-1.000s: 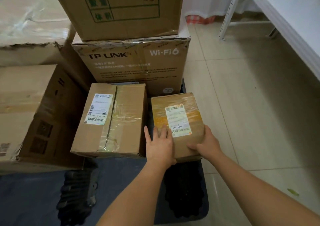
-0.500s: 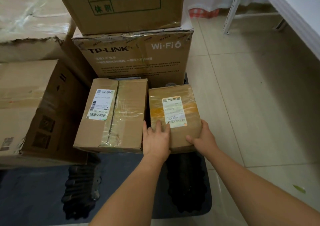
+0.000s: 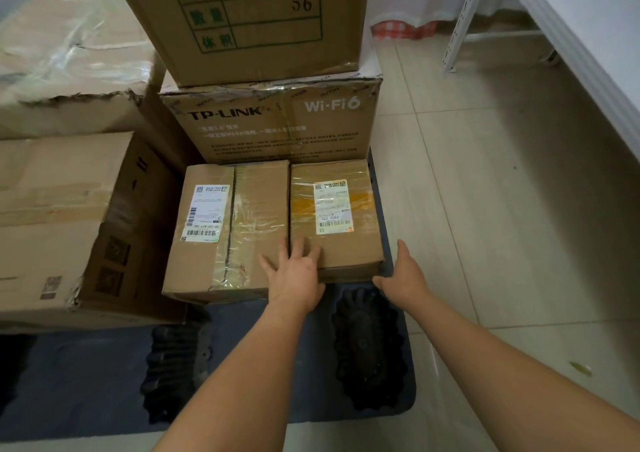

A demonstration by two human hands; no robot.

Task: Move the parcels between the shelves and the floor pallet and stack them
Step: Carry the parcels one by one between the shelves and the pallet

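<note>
Head view. Versus 0.5 s ago: the small parcel [image 3: 332, 216] now sits squarely with its far edge against the TP-LINK carton [image 3: 273, 122] and its left side flush against the labelled parcel [image 3: 225, 230]; earlier it lay slightly skewed with a gap behind it. Right hand [image 3: 403, 275] has come off the parcel and now hangs just beside its near right corner, at about 4 o'clock from the parcel, fingers [image 3: 401, 249] straight and released, gripping nothing. Left hand [image 3: 294, 275] lies flat across the seam between the two parcels at roughly 7 o'clock from the small one, fingers spread and pressing on the tops, not curled round anything; earlier it sat at the small parcel's near left corner. Count: 2 hands; 2 low parcels side by side on the dark floor pallet [image 3: 242, 365], each carrying 1 white shipping label; 1 TP-LINK carton at 12 o'clock behind them, with 1 green-printed carton [image 3: 249, 18] stacked on top; 2 larger cartons at 9 to 10 o'clock, the lower carton [image 3: 62, 223] beside the labelled parcel and the taped carton [image 3: 69, 63] above it. At 1 to 2 o'clock, 1 white shelf [image 3: 571, 36] stands over the tiled floor [image 3: 502, 209].
</note>
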